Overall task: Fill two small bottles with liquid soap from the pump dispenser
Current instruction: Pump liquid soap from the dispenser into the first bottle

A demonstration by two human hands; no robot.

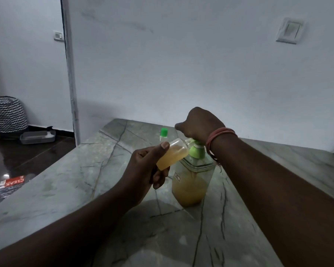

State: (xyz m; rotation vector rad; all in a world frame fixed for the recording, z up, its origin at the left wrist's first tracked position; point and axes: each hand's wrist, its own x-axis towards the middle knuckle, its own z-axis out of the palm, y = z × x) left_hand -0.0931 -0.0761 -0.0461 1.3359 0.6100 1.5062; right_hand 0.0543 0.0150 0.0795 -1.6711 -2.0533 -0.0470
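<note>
A clear pump dispenser [191, 182] with a green collar stands on the marble counter [66, 182], about half full of yellow-orange soap. My right hand [199, 124] sits closed on top of its pump head, which the hand hides. My left hand [147, 166] holds a small clear bottle [172, 154] tilted, its open mouth up against the spout; yellow soap fills its lower part. A second small bottle [163, 134] with a green cap stands upright on the counter just behind them.
The counter's left edge drops to a dark floor, where a red-labelled packet [13, 183], a grey tray [38, 136] and a black-and-white patterned basket [8, 113] lie. A white wall with a switch plate [289, 30] rises behind the counter.
</note>
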